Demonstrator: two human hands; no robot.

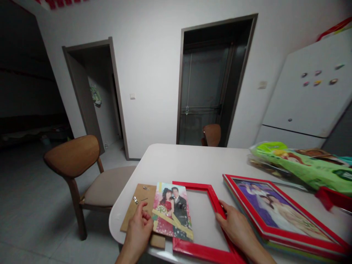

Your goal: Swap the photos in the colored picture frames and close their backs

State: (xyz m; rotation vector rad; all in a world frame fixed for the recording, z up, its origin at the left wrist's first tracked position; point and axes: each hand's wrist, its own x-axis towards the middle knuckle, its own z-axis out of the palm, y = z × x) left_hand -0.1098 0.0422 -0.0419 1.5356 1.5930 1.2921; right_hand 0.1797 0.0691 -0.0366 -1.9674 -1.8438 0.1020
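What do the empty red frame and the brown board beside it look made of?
The red frame is glossy, probably plastic or lacquered wood; light glints along its edges. The brown board is matte and flat, likely fibreboard or cardboard, with small metal clips. The left hand touches it.

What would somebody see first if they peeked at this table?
Probably the bright red empty frame at the front of the table, with the right hand on its side. The left hand holds a wedding photo over its left edge, and red framed pictures are stacked to the right.
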